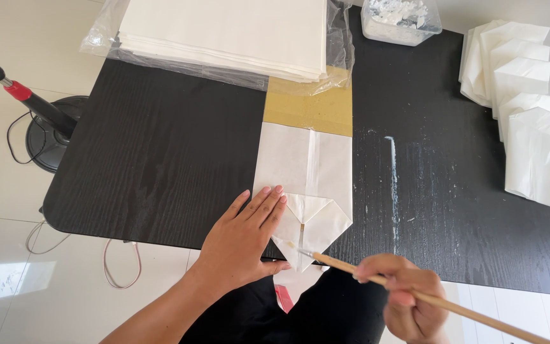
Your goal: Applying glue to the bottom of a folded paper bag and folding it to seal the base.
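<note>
A white paper bag (303,165) lies flat on the black table (160,153), its near end folded into triangular flaps (313,220). My left hand (243,239) rests palm down on the bag's left side, fingers spread beside the flaps. My right hand (408,299) grips a thin wooden stick (428,296) whose tip touches the lower flap near the table's front edge. A brown cardboard strip (310,108) sits under the bag's far end.
A stack of white paper sheets in clear plastic (230,32) lies at the back. A clear tub of white paste (399,19) stands at the back right. Finished folded white bags (523,102) pile at the right edge. A standing fan's base (52,134) is on the floor to the left.
</note>
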